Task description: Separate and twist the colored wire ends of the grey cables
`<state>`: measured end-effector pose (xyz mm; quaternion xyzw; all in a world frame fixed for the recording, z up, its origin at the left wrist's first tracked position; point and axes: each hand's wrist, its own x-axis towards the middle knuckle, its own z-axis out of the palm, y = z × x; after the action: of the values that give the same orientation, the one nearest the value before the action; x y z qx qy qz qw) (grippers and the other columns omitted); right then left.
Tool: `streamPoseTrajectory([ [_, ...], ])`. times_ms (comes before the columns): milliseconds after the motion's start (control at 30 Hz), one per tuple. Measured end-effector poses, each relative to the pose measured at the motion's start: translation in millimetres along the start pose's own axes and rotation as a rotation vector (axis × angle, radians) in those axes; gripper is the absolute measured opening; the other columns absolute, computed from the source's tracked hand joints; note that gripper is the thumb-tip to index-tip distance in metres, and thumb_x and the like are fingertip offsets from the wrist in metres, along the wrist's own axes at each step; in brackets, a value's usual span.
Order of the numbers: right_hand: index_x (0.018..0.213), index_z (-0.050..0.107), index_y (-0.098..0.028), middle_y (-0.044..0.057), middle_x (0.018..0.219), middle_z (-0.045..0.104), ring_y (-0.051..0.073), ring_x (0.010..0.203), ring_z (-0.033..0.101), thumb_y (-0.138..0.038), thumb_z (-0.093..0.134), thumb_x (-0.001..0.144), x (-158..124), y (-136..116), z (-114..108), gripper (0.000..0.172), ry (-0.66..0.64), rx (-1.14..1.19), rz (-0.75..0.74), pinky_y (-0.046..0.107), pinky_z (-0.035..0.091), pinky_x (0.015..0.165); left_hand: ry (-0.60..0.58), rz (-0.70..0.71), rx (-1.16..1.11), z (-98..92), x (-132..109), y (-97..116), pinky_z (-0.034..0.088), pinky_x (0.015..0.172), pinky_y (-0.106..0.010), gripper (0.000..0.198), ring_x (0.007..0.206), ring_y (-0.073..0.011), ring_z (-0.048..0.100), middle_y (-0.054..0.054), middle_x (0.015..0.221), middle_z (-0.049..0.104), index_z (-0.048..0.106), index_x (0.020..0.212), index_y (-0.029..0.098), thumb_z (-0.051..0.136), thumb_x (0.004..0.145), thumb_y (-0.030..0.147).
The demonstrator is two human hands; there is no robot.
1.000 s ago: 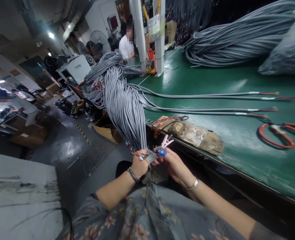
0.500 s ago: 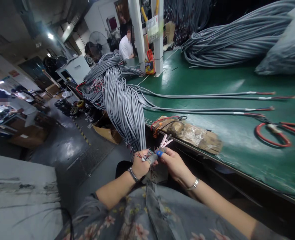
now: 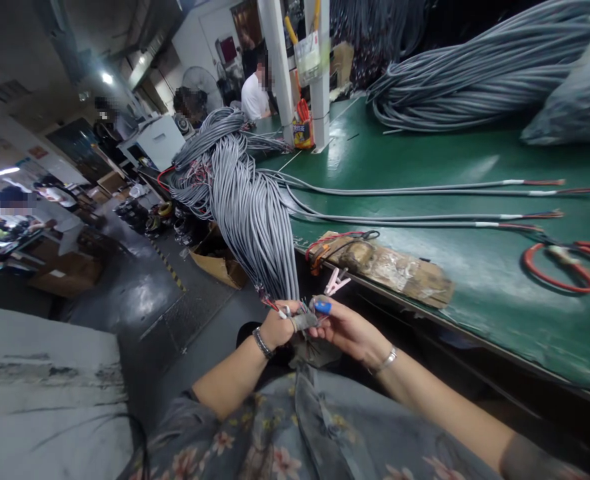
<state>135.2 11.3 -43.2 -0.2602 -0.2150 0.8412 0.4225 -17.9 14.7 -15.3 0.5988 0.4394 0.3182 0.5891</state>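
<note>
My left hand point(image 3: 281, 328) is closed around the thin coloured wires point(image 3: 271, 304) at the end of a grey cable, with a grey wrap on its thumb. Close against it, my right hand point(image 3: 342, 327) pinches at the same wire ends; one of its fingers wears blue tape. The exact wires between the fingertips are too small to make out. Just above the hands hangs a thick bundle of grey cables point(image 3: 259, 220) draped over the bench edge. A pink clothes peg point(image 3: 335, 283) shows just beyond my right hand.
On the green bench point(image 3: 425, 163), several cables with stripped ends lie stretched out. A taped board point(image 3: 389, 270) sits at its front edge, red-handled scissors point(image 3: 559, 267) to the right. A large cable coil point(image 3: 465, 80) lies behind. A cardboard box point(image 3: 217, 260) stands on the floor.
My right hand's fingers have shifted slightly at the wire ends, and red wires now show more plainly beside my left hand. The view has turned slightly left.
</note>
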Motion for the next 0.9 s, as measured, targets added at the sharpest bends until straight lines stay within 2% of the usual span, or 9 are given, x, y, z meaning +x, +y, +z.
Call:
streamPoseTrajectory([
  [67, 0.069, 0.062, -0.02, -0.004, 0.056, 0.059, 0.011, 0.049, 0.056, -0.037, 0.085, 0.061, 0.1, -0.6, -0.7, 0.03, 0.024, -0.027, -0.003, 0.024, 0.047, 0.051, 0.004, 0.002, 0.02, 2.1, -0.5, 3.4, 0.052, 0.059, -0.028, 0.049, 0.053, -0.0167, 0.062, -0.006, 0.055, 0.067, 0.065, 0.057, 0.015, 0.072, 0.064, 0.063],
  [167, 0.069, 0.064, -0.019, -0.005, 0.052, 0.053, 0.01, 0.05, 0.052, -0.044, 0.084, 0.062, -3.8, -1.9, 0.8, 0.033, 0.094, -0.056, -0.065, 0.022, 0.044, 0.051, 0.104, 0.004, 0.017, 5.7, -0.3, 1.2, 0.048, 0.054, -0.026, 0.048, 0.05, -0.0148, 0.059, -0.005, 0.053, 0.066, 0.064, 0.059, 0.015, 0.071, 0.065, 0.062],
  [267, 0.068, 0.065, -0.018, -0.003, 0.054, 0.054, 0.011, 0.054, 0.052, -0.053, 0.08, 0.063, -10.3, -2.5, 3.6, 0.038, 0.107, -0.094, -0.109, 0.023, 0.042, 0.052, 0.19, -0.002, 0.001, 8.8, -0.1, -2.4, 0.046, 0.051, -0.025, 0.048, 0.047, -0.0138, 0.057, -0.004, 0.051, 0.064, 0.062, 0.059, 0.015, 0.071, 0.065, 0.062],
  [367, 0.066, 0.064, -0.018, -0.003, 0.053, 0.054, 0.013, 0.056, 0.053, -0.053, 0.081, 0.061, -13.3, -2.6, 5.2, 0.039, 0.13, -0.183, -0.146, 0.024, 0.039, 0.052, 0.215, 0.019, 0.035, 11.6, -1.5, -2.1, 0.045, 0.049, -0.025, 0.044, 0.047, -0.0142, 0.057, -0.004, 0.052, 0.063, 0.061, 0.059, 0.016, 0.07, 0.067, 0.058],
  [500, 0.061, 0.064, -0.019, -0.005, 0.048, 0.053, 0.009, 0.045, 0.04, -0.046, 0.087, 0.052, -10.9, -6.0, 5.9, 0.037, 0.256, -0.388, -0.21, 0.024, 0.029, 0.046, 0.219, 0.099, 0.204, 14.2, -5.2, -1.4, 0.044, 0.051, -0.024, 0.035, 0.051, -0.0144, 0.057, -0.005, 0.054, 0.065, 0.061, 0.053, 0.017, 0.065, 0.074, 0.045],
  [633, 0.057, 0.063, -0.019, -0.004, 0.047, 0.055, 0.01, 0.045, 0.039, -0.047, 0.086, 0.052, -12.0, -10.3, 8.1, 0.037, 0.228, -0.457, -0.251, 0.025, 0.029, 0.046, 0.233, 0.12, 0.254, 15.3, -7.1, -4.7, 0.043, 0.05, -0.024, 0.032, 0.051, -0.0144, 0.058, -0.005, 0.055, 0.065, 0.06, 0.053, 0.017, 0.062, 0.077, 0.039],
  [767, 0.061, 0.065, -0.021, -0.001, 0.054, 0.062, 0.013, 0.051, 0.046, -0.05, 0.082, 0.059, -15.7, -7.2, 9.4, 0.034, 0.214, -0.434, -0.293, 0.028, 0.035, 0.052, 0.263, 0.113, 0.216, 16.9, -6.2, -5.4, 0.045, 0.052, -0.024, 0.035, 0.051, -0.0143, 0.059, -0.004, 0.054, 0.065, 0.061, 0.055, 0.018, 0.063, 0.077, 0.045],
  [900, 0.062, 0.063, -0.022, -0.002, 0.054, 0.059, 0.013, 0.052, 0.045, -0.052, 0.08, 0.06, -14.5, 0.3, 10.3, 0.035, 0.277, -0.389, -0.334, 0.028, 0.035, 0.052, 0.287, 0.076, 0.128, 20.3, -3.8, -0.3, 0.048, 0.052, -0.025, 0.042, 0.05, -0.0144, 0.059, -0.004, 0.053, 0.065, 0.06, 0.055, 0.018, 0.066, 0.072, 0.056],
])
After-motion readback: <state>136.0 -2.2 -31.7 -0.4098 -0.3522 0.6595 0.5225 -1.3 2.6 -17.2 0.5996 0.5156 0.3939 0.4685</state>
